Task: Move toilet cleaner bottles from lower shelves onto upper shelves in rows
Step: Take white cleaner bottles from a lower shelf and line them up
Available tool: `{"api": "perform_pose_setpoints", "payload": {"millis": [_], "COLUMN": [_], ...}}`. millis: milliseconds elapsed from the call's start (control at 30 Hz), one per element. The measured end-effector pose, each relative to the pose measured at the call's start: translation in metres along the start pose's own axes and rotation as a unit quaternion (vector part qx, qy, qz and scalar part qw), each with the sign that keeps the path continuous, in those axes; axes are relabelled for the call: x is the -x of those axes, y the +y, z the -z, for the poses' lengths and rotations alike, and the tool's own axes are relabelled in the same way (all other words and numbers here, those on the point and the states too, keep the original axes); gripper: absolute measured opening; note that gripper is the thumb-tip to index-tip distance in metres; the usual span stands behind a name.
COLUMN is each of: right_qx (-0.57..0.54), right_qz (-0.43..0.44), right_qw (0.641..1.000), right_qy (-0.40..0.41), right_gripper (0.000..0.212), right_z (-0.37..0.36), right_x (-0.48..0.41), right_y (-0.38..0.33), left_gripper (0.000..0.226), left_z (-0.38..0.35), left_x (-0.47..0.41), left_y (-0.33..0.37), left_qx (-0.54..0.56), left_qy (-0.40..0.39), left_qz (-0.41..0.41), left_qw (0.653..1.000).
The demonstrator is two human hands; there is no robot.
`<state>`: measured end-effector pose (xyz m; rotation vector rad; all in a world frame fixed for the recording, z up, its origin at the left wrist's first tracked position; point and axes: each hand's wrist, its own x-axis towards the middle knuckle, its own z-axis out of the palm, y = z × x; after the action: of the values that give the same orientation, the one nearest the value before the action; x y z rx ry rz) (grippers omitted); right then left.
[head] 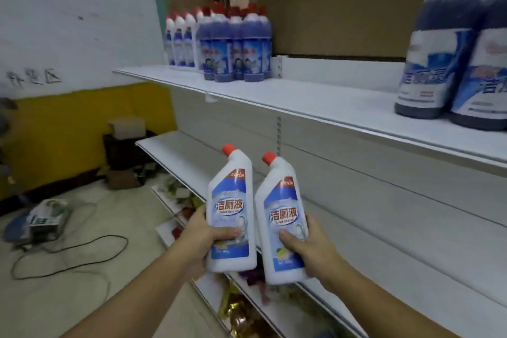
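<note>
While both forearms extend from the bottom of the frame, the left hand (pixel 201 240) grips one white toilet cleaner bottle (pixel 230 214), fingers (pixel 229 233) wrapped round its lower body, and the right hand (pixel 311 251) likewise grips a second bottle (pixel 285 225) just beside it. Both red-capped bottles tilt left at lower centre, below the upper shelf (pixel 301 101), where grouped bottles (pixel 233 44) stand at upper centre and two large jugs (pixel 430 63) at upper right.

Left hand (pixel 204 239): bare forearm reaching up from lower left, thumb pressed across the front of a white bottle (pixel 231 200). Right hand (pixel 312 250): bare forearm from lower right, thumb on a second bottle (pixel 282 200), fingers wrapping its side.
</note>
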<state>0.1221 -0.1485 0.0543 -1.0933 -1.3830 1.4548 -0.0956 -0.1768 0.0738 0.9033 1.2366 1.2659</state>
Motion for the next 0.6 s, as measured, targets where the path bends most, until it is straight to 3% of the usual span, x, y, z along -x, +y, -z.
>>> {"api": "perform_pose_setpoints", "payload": {"millis": [133, 367, 600], "right_qx": [-0.024, -0.010, -0.025], "right_qz": [0.059, 0.171, 0.240], "right_qw": [0.997, 0.985, 0.970], "right_qy": [-0.036, -0.015, 0.039], "right_gripper": [0.040, 0.044, 0.035], "right_z": [-0.083, -0.172, -0.212], "right_x": [-0.049, -0.129, -0.219], "right_y": [-0.060, -0.162, -0.209], "left_gripper": [0.076, 0.094, 0.070], "left_z": [0.085, 0.181, 0.229], "left_x": [-0.004, -0.045, -0.130], "left_y": [0.071, 0.194, 0.263], "left_qx": [-0.005, -0.025, -0.026], "left_qy": [0.028, -0.009, 0.011], "left_qz": [-0.084, -0.171, -0.239], "left_qw": [0.996, 0.985, 0.971]}}
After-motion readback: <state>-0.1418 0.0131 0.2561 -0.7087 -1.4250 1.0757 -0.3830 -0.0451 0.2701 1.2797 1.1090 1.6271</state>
